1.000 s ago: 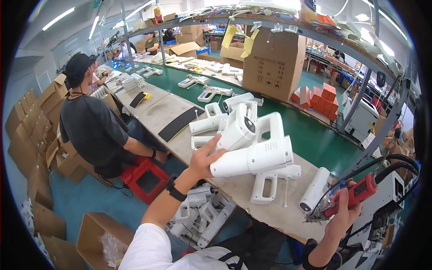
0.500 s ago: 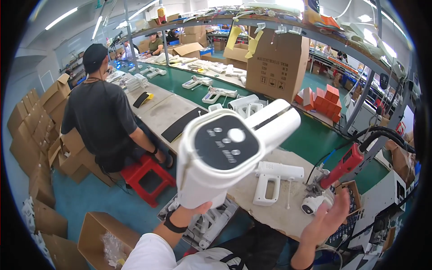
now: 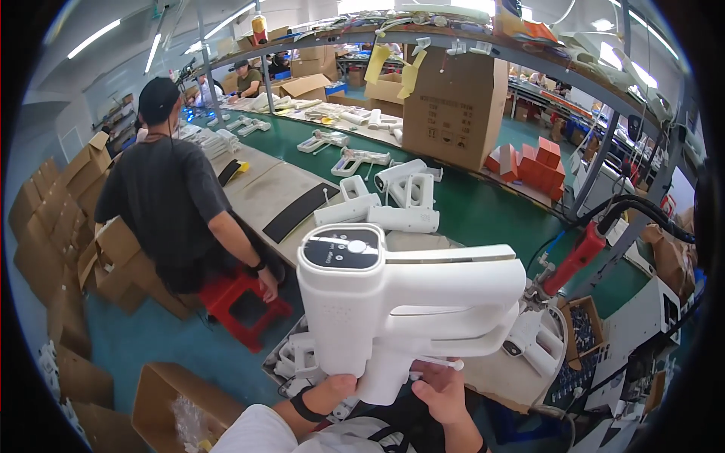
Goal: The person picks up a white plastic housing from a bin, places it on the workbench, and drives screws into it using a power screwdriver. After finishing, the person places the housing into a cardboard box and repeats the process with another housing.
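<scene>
A white gun-shaped handheld device (image 3: 343, 302) with a black button panel and a loop handle is held up close in front of me. My left hand (image 3: 332, 394) grips its lower end from below, the thumb on the casing and the other fingers hidden. My right hand (image 3: 444, 394) is at the device's underside, palm up, fingers curled by a thin white rod (image 3: 445, 364) with a ball tip; part of that grip is hidden. On the bench (image 3: 491, 377) to the right, another white device (image 3: 532, 343) lies beneath a red-handled tool (image 3: 578, 257).
Several white devices (image 3: 404, 219) lie beyond, by a black strip (image 3: 300, 211). A box of small parts (image 3: 581, 332) stands at right. A large carton (image 3: 453, 113) and orange boxes (image 3: 540, 166) are farther back. At left, a co-worker (image 3: 170, 189) sits on a red stool (image 3: 242, 309).
The held device has come lower and turned, so its side and loop handle now show. My right hand has moved left from beside the red-handled tool to the device's underside.
</scene>
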{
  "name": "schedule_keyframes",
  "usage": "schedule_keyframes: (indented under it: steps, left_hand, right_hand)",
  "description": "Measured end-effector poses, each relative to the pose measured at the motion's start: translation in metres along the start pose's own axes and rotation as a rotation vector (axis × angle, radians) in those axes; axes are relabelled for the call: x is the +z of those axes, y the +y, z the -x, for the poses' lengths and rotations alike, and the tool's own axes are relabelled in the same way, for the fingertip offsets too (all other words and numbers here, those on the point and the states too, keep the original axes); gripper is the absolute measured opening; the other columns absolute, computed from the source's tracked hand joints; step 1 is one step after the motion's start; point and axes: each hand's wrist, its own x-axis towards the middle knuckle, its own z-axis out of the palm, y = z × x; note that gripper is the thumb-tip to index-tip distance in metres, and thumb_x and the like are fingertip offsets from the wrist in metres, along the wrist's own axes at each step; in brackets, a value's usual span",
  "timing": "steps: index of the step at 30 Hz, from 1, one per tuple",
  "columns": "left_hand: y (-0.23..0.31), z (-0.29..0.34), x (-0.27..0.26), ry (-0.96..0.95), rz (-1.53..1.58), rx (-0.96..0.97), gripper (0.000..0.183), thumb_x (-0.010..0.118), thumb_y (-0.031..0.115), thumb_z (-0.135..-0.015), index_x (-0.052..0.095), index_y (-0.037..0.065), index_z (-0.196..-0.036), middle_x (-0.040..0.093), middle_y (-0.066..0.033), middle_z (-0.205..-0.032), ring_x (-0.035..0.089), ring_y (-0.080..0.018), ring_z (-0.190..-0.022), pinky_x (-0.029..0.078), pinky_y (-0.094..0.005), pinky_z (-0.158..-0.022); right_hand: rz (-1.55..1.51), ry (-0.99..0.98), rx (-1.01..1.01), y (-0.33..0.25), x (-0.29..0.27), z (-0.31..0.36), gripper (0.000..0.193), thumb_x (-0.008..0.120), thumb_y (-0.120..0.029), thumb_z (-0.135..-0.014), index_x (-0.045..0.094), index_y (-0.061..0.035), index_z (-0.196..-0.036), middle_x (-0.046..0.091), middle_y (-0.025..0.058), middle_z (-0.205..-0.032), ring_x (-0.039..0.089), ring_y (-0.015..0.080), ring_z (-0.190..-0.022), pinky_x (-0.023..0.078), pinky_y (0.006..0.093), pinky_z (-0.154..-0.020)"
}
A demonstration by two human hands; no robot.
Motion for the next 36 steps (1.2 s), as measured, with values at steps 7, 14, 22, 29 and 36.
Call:
schedule_keyframes:
  steps: [7, 14, 22, 29, 36]
  left_hand:
    - [-0.018, 0.004, -0.015, 0.052, -0.067, -0.148, 0.087, 0.077, 0.031, -0.067, 0.037, 0.008, -0.14, 0.046, -0.0097, -0.136, 0.046, -0.0278, -0.125, 0.038, -0.0473, -0.104]
    - [-0.03, 0.019, -0.037, 0.137, -0.148, -0.264, 0.087, 0.077, 0.031, -0.066, 0.037, 0.008, -0.139, 0.047, -0.0096, -0.136, 0.046, -0.0285, -0.125, 0.038, -0.0474, -0.104]
    - [-0.002, 0.009, -0.029, -0.012, 0.34, -0.158, 0.089, 0.077, 0.033, -0.064, 0.037, 0.006, -0.139, 0.047, -0.0109, -0.136, 0.046, -0.0305, -0.125, 0.036, -0.0491, -0.103]
    - [0.024, 0.001, -0.028, -0.016, 0.229, -0.215, 0.089, 0.067, 0.038, -0.066, 0.033, 0.005, -0.141, 0.046, -0.0158, -0.136, 0.043, -0.0368, -0.126, 0.035, -0.0611, -0.1]
    - [0.022, 0.005, -0.025, -0.03, 0.269, -0.27, 0.092, 0.066, 0.039, -0.065, 0.031, 0.005, -0.142, 0.047, -0.0173, -0.134, 0.045, -0.0368, -0.125, 0.031, -0.065, -0.102]
  right_hand:
    - [-0.473, 0.375, -0.053, -0.003, -0.002, 0.005, 0.062, 0.069, 0.003, -0.073, 0.043, -0.0032, -0.129, 0.059, 0.0068, -0.111, 0.056, 0.0231, -0.109, 0.042, 0.0378, -0.098]
    - [-0.346, 0.472, -0.148, -0.019, 0.015, -0.004, 0.073, 0.072, -0.026, -0.073, 0.038, -0.0073, -0.135, 0.051, 0.0089, -0.127, 0.05, 0.0267, -0.119, 0.045, 0.0428, -0.096]
    - [-0.204, 0.42, -0.099, -0.011, -0.005, 0.012, 0.063, 0.055, -0.041, -0.084, 0.042, -0.0058, -0.135, 0.051, 0.0113, -0.13, 0.05, 0.0287, -0.121, 0.041, 0.0441, -0.102]
    - [-0.478, 0.321, -0.133, -0.014, 0.0, 0.015, 0.065, 0.043, -0.049, -0.088, 0.041, -0.0054, -0.137, 0.048, 0.0118, -0.135, 0.048, 0.0303, -0.124, 0.04, 0.0454, -0.103]
    - [-0.294, 0.361, -0.25, -0.009, 0.0, 0.017, 0.074, 0.027, -0.061, -0.09, 0.035, -0.0084, -0.142, 0.042, 0.0115, -0.142, 0.042, 0.0321, -0.129, 0.034, 0.0468, -0.107]
